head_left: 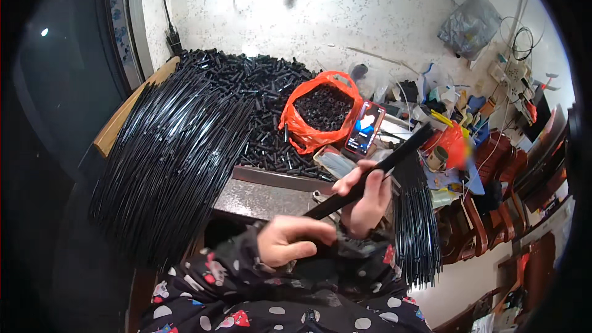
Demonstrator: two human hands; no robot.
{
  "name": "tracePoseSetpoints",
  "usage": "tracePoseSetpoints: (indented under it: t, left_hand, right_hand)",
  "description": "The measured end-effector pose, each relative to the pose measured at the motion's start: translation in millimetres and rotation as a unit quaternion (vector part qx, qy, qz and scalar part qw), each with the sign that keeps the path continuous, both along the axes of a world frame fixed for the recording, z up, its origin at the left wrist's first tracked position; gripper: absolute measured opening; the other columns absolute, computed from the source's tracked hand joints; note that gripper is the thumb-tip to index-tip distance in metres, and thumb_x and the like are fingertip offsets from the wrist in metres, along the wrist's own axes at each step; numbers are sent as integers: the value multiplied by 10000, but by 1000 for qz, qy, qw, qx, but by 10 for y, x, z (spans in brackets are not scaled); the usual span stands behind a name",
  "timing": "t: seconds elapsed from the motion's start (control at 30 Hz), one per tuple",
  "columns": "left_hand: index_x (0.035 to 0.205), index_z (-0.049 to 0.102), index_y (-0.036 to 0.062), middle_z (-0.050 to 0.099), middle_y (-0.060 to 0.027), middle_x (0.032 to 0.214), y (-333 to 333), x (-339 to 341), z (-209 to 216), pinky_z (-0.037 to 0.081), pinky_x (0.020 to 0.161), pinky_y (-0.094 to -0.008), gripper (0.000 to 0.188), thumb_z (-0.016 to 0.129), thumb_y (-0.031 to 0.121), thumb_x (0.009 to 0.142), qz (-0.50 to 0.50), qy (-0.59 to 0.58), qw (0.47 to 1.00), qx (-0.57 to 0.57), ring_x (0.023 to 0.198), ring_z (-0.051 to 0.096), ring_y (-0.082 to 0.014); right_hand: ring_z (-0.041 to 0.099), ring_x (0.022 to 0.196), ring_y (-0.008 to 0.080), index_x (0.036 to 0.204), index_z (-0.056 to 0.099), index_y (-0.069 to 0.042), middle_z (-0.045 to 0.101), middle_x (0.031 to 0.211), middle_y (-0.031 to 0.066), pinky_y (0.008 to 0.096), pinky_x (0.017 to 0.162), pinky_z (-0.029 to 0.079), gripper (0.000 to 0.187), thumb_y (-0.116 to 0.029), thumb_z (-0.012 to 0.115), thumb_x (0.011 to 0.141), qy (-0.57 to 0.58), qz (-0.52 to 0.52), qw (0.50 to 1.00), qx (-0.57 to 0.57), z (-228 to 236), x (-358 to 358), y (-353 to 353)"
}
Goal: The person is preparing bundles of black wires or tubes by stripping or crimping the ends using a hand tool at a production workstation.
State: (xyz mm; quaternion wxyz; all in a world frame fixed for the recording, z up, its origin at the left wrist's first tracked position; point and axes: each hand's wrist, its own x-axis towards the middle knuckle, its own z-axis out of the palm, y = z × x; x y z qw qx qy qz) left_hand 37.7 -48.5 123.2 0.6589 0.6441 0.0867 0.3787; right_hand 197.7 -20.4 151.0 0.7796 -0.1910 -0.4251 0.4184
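Observation:
My right hand [365, 200] grips a long black rod-shaped piece [404, 148], its fingers and thumb wrapped around it. The piece slants from lower left up to the right, with its upper end wider; its exact kind is unclear. My left hand [293, 239] is beside its lower end, fingers stretched and thumb apart, slightly blurred, with nothing visible in it. Ahead is a large heap of short black tubular parts [246, 77]. A red plastic bag [302, 132] of small black pieces sits on the heap, with a lit phone [365, 128] leaning next to it.
A thick spread of long thin black rods [166, 166] covers the left side. Another rod bundle [416, 234] hangs at the right. The bench's front edge [259, 200] lies before me. Clutter, a mug [438, 158] and wooden chairs [475, 228] are at the right.

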Motion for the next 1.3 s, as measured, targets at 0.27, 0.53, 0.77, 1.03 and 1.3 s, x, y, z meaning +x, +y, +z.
tracePoseSetpoints:
  t: [0.27, 0.53, 0.77, 1.03, 1.3]
  left_hand:
    - [1024, 545, 7, 598, -118, 986, 753, 32, 215, 317, 930, -413, 265, 569, 126, 788, 281, 115, 913, 273, 909, 581, -209]
    - [1063, 544, -25, 609, -144, 966, 806, -90, 255, 304, 961, -339, 324, 551, 190, 821, -233, 11, 964, 130, 1009, 531, -255]
    - [952, 599, 61, 582, -121, 953, 2699, -221, -758, 462, 775, -342, 278, 545, 9, 685, 343, 335, 757, 444, 881, 569, -266]
    - [951, 599, 134, 534, -72, 1070, 3580, -141, -911, 435, 826, -342, 269, 573, 126, 683, 226, 579, 634, 460, 966, 521, -262]
    - [850, 485, 51, 514, -4, 753, 3142, -706, -280, 389, 615, -220, 95, 546, 95, 792, 316, 135, 931, 122, 688, 470, -73]
  right_hand:
    - [538, 653, 142, 941, 502, 36, 550, 718, 79, 267, 615, 446, 201, -112, 375, 891, -185, 164, 951, -186, -1254, -231, -86]
    - [574, 739, 177, 1053, 471, 24, 581, 845, 112, 275, 680, 462, 263, -177, 433, 887, -73, 198, 950, -231, -1745, -206, 29]
    - [585, 622, 173, 1013, 459, -16, 585, 794, 97, 253, 552, 455, 188, -160, 414, 901, 29, 200, 916, -347, -1788, -198, 119]
    - [583, 642, 158, 1027, 464, -14, 574, 800, 93, 248, 568, 460, 203, -167, 416, 902, 28, 199, 915, -349, -1803, -84, 144]
    - [585, 586, 179, 992, 465, -20, 575, 736, 92, 249, 509, 452, 193, -185, 426, 898, -12, 137, 928, -346, -1695, -195, 129]
